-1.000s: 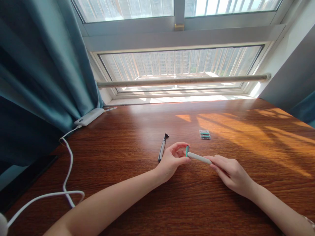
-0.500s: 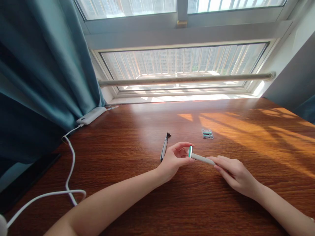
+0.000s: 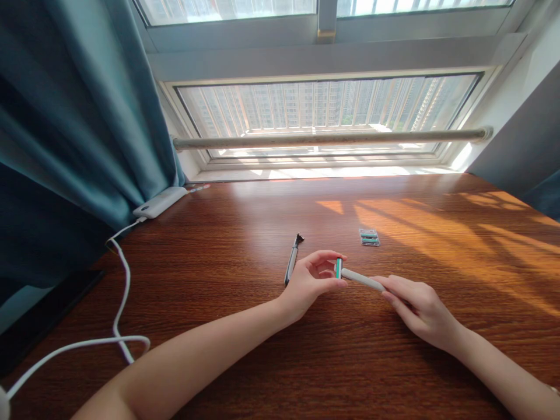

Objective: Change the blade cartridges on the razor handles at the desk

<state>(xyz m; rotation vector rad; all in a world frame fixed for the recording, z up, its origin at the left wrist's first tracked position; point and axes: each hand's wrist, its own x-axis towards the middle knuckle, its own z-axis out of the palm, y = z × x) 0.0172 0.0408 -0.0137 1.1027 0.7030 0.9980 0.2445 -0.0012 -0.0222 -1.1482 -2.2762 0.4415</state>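
Thumb and fingers of my left hand (image 3: 311, 276) pinch a razor cartridge (image 3: 339, 268) with a green-and-white face by its two ends. My right hand (image 3: 415, 299) grips the far end of a pale razor handle (image 3: 361, 279). The handle's other end points left at the cartridge's side; whether the two are joined or just apart I cannot tell. Beyond my left hand lies a second razor handle (image 3: 292, 262), grey and black, its dark head end pointing away from me. A small clear pack of cartridges (image 3: 370, 237) with green strips lies farther back on the right.
The brown wooden table (image 3: 245, 233) runs up to a window with a horizontal rail (image 3: 332, 139). At the back left, a white device (image 3: 161, 202) with a white cable (image 3: 126, 286) sits beside the blue curtain (image 3: 87, 87). A dark flat object (image 3: 48, 318) lies at the left edge.
The handle in my right hand has shifted very slightly to the right, while my left hand keeps its pinch on the cartridge. The camera view has moved a little.
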